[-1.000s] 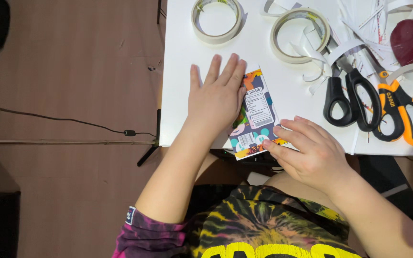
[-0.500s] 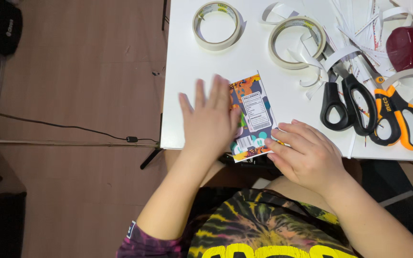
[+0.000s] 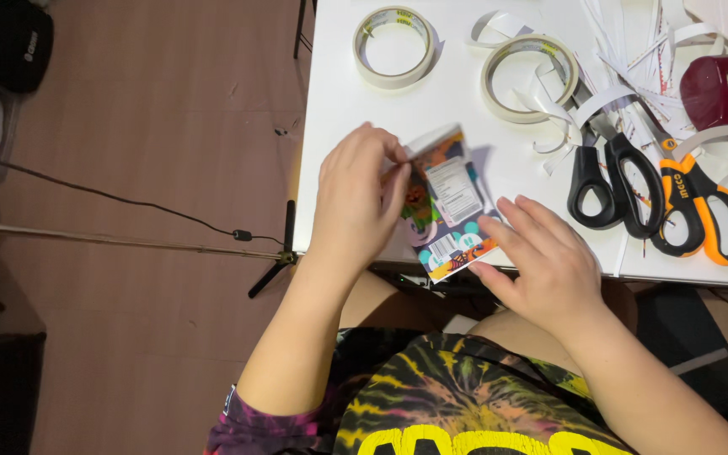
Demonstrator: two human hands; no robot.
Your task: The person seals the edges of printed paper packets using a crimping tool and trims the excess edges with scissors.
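A colourful packet [image 3: 448, 206] lies at the near edge of the white desk [image 3: 355, 118], in front of the person. The left hand [image 3: 355, 198] is on the packet's left side, and its grip is closed on that side: the fingers [image 3: 393, 181] curl over the edge and lift it a little, so the top corner stands up off the desk. The right hand [image 3: 545, 261] rests at the packet's lower right corner with its fingers out flat. Its grip looks open, and the fingertips seem to press the corner down, but the touch is hard to see from here. The bottom of the packet hangs just over the desk edge. Farther back on the desk are two rolls of tape, one [image 3: 395, 46] near the left and one [image 3: 530, 77] beside it to the right. Thin white paper strips [image 3: 634, 50] lie in a messy pile at the back right. Black scissors [image 3: 612, 181] lie to the right of the packet, and orange scissors [image 3: 701, 211] lie just beside them. A dark red box [image 3: 722, 88] sits at the far right. A thin black cable [image 3: 128, 202] runs across the brown floor [image 3: 170, 101] on the left. The person wears a tie-dye shirt [image 3: 440, 396].
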